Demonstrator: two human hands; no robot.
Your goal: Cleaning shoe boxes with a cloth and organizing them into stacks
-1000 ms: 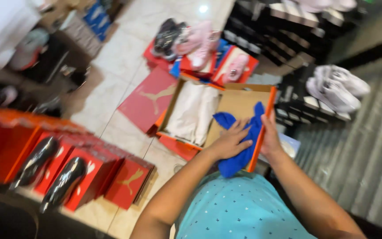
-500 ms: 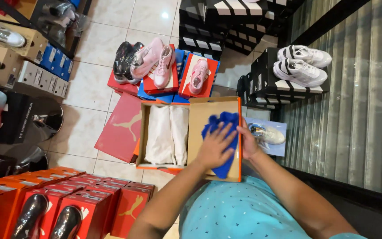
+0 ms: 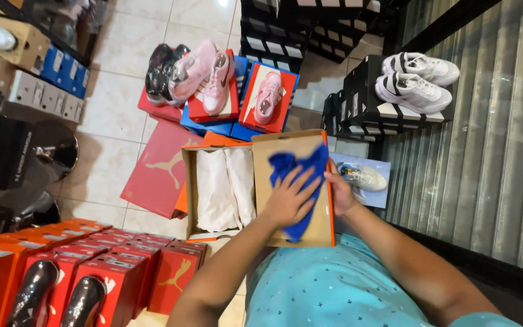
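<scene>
An open orange shoebox (image 3: 190, 188) lined with white tissue paper (image 3: 225, 188) sits in front of me, its cardboard lid (image 3: 273, 148) flipped open to the right. A blue cloth (image 3: 301, 162) lies on the inside of the lid. My left hand (image 3: 289, 201) presses flat on that cloth with its fingers spread. My right hand (image 3: 341, 195) grips the lid's orange right edge, partly hidden behind it.
Pink sneakers (image 3: 204, 71) and black sneakers (image 3: 157, 66) rest on red and orange boxes beyond the shoebox. White sneakers (image 3: 416, 79) sit on black boxes by a metal shutter (image 3: 485, 169). A red lid (image 3: 158, 175) lies on the tiles. Red boxes (image 3: 122, 266) hold dark shoes.
The view has swung, so the shoebox now sits straighter and nearer the middle. My left hand stays on the blue cloth and has slid a little across the lid; my right hand keeps its hold.
</scene>
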